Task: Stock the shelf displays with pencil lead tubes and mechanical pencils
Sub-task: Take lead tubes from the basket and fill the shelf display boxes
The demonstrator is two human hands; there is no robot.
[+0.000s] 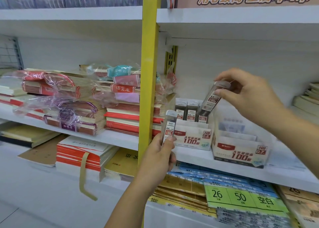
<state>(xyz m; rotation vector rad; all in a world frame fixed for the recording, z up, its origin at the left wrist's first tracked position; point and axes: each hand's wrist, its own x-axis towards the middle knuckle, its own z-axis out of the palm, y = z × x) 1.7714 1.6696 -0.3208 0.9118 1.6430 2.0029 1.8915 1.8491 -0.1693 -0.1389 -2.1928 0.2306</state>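
My right hand (248,96) pinches the clear cap of a pencil lead tube (211,100), tilted, its lower end dipping into the back row of the HB 0.5 display box (193,138). Three lead tubes (185,113) stand upright in that row. My left hand (159,154) holds another 0.5 lead tube (169,126) upright, just left of the box and in front of the yellow post. To the right on the same white shelf stands the HB 0.7 display box (241,150); I see no tubes in it.
A yellow upright post (149,82) divides the shelving. Stacks of wrapped notebooks (86,100) fill the left shelves. Blue and green label packs (241,195) lie on the shelf below. Paper stacks (307,100) sit at the far right.
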